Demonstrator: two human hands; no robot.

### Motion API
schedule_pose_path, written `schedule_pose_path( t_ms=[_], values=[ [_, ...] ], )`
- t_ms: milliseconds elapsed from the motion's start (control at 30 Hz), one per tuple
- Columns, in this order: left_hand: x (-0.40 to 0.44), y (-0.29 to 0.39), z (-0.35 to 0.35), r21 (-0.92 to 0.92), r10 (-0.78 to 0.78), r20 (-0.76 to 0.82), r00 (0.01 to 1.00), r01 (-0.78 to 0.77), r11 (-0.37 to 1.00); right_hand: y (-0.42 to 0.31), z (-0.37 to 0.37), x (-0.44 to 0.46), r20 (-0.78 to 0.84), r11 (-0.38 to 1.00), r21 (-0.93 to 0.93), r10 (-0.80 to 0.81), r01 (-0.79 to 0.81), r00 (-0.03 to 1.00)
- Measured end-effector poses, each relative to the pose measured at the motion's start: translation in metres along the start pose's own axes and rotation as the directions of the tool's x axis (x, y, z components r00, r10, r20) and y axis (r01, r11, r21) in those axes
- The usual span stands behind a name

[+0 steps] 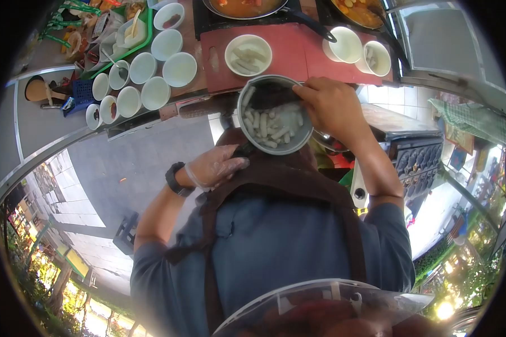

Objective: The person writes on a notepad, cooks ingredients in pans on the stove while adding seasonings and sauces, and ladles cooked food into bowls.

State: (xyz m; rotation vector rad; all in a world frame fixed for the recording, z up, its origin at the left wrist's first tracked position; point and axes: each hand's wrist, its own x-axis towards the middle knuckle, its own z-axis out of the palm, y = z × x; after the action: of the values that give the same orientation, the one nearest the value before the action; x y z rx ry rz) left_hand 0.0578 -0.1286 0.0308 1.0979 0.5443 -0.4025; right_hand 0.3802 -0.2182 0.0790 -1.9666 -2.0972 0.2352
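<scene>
A grey metal pot (289, 147) is tilted in front of my chest. White, stick-shaped pieces that look like rice cakes (270, 126) lie in it with some liquid. My left hand (216, 165), in a clear plastic glove, is closed around the pot's black handle (243, 149). At the pot's upper right rim my right hand (330, 106) is closed, fingers curled over the edge. A dark patch inside the pot is too unclear to name. Just beyond the pot, a white bowl (229, 54) with similar pale pieces stands on a red cutting board (289, 50).
Two white cups (343, 45) stand at the board's right. Several white cups (180, 69) line the counter's left, beside a green tray (150, 22). At the back are a frying pan (247, 16) with orange sauce, its handle (312, 22) pointing toward me, and a second pan (357, 14).
</scene>
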Motion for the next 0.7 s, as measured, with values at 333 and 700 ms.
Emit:
schedule_pose_path(
  t_ms=[333,700],
  values=[
    [0.017,0.017,0.001,-0.076,-0.042,0.076,0.996,0.048,0.996,0.013,-0.003,-0.013,-0.006,0.992,0.068,0.109,-0.108,0.994],
    [0.027,0.02,-0.011,-0.171,-0.042,0.138,0.99,0.065,0.983,0.012,-0.018,-0.011,-0.08,0.98,0.096,0.18,-0.172,0.98]
  ],
)
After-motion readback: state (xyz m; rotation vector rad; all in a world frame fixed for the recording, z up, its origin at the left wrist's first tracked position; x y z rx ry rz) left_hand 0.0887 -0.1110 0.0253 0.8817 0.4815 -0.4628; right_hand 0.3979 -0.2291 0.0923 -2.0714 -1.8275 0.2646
